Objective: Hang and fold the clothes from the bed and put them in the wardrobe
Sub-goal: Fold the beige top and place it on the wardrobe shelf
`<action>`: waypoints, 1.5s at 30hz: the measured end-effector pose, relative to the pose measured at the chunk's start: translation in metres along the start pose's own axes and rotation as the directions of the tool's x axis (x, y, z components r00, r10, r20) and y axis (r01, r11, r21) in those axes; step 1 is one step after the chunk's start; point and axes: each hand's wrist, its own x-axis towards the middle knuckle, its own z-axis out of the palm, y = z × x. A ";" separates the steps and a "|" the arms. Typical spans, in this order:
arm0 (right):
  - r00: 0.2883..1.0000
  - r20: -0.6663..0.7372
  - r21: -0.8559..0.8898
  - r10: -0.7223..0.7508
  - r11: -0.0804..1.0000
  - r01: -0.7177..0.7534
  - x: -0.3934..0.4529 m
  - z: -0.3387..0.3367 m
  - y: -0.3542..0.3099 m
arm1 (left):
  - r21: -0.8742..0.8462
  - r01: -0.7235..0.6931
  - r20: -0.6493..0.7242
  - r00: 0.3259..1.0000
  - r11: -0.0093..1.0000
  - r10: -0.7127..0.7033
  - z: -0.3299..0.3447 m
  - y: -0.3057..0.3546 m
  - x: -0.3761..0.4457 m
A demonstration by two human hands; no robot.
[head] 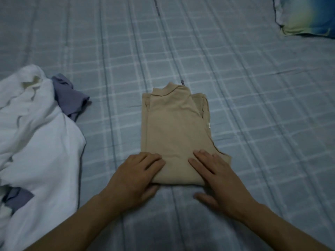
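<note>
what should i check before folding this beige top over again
1. Both hands on the near edge: ok. The left hand and right hand rest on the beige top.
2. Sides tucked in: ok. It lies as a narrow strip, collar at the far end.
3. Right edge even: not ok. The near right corner juts out.
4. Fabric smooth: ok. No big wrinkles show on top.
5. Room on the bed sheet: ok. The white garment and the purple garment lie apart, to the left.
6. Wardrobe ready: cannot tell. It is out of view.
</note>
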 end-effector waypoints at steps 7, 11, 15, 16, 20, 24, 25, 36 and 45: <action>0.976 -0.202 0.072 0.079 0.995 -0.065 0.010 0.011 0.002 | -0.067 0.144 -0.108 0.983 0.987 -0.151 0.005 0.005 0.011; 0.967 -0.227 0.137 0.112 0.987 -0.082 0.011 -0.003 -0.011 | -0.127 0.154 -0.125 0.978 0.980 -0.169 -0.003 0.012 0.002; 0.989 -0.070 0.161 0.133 0.980 -0.120 -0.019 -0.012 -0.027 | -0.140 0.103 -0.020 0.994 0.985 -0.107 -0.007 0.029 -0.024; 0.991 -0.035 0.151 0.129 0.981 -0.123 -0.032 -0.012 -0.033 | -0.162 0.077 0.005 0.997 0.984 -0.077 -0.006 0.036 -0.034; 0.991 0.096 0.143 0.094 0.984 -0.107 -0.088 -0.011 -0.067 | -0.233 -0.023 0.111 0.992 0.972 0.051 0.003 0.066 -0.082; 0.988 0.099 0.202 0.120 0.970 -0.138 -0.103 -0.024 -0.070 | -0.417 0.021 0.051 0.999 0.909 0.000 -0.012 0.072 -0.093; 0.990 0.050 0.231 0.132 0.963 -0.140 -0.099 -0.030 -0.066 | -0.478 0.035 0.007 0.999 0.878 -0.036 -0.020 0.070 -0.088; 0.846 -0.412 0.313 0.338 0.925 -0.217 0.026 -0.065 -0.014 | -0.651 0.445 -0.173 0.701 0.615 -0.691 -0.041 0.018 0.008; 0.973 -0.139 0.027 0.186 0.983 -0.184 0.044 -0.002 -0.029 | -0.104 0.390 -0.174 0.899 0.915 -0.402 0.016 0.046 0.035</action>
